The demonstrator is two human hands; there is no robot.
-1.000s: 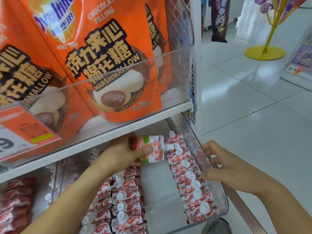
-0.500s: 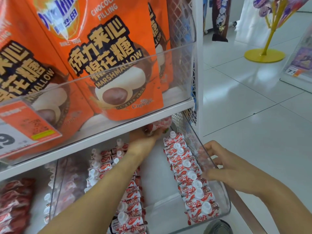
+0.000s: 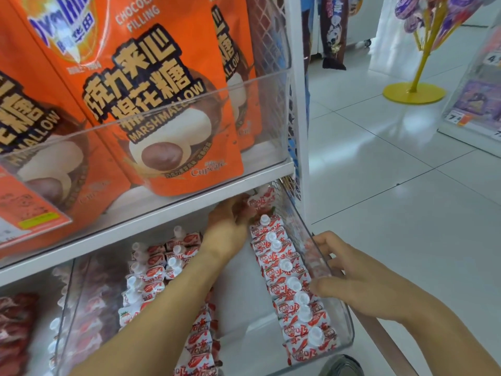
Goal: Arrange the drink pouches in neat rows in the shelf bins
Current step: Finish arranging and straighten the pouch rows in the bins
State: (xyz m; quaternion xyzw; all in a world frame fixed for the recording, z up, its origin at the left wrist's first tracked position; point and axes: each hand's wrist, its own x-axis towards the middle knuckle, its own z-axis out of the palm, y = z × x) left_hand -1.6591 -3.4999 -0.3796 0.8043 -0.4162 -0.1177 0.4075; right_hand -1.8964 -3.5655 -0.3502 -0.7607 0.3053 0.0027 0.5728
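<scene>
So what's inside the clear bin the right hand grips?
Clear bin: one pouch row along its right wall, another partly hidden under the left forearm; its back end is hidden by the shelf.

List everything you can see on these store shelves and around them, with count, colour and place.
Marshmallow snack bags: at least three, orange, upper shelf bin.
Spouted drink pouches: many, red-and-white with white caps, rows in the clear lower bin.
Held drink pouch: one, red-and-white, back of the right row.
Price tag: one, orange, upper bin front.
Display stand: one, yellow, on the tiled floor.
Left hand: grips the held pouch.
Right hand: holds the bin's right wall.
</scene>
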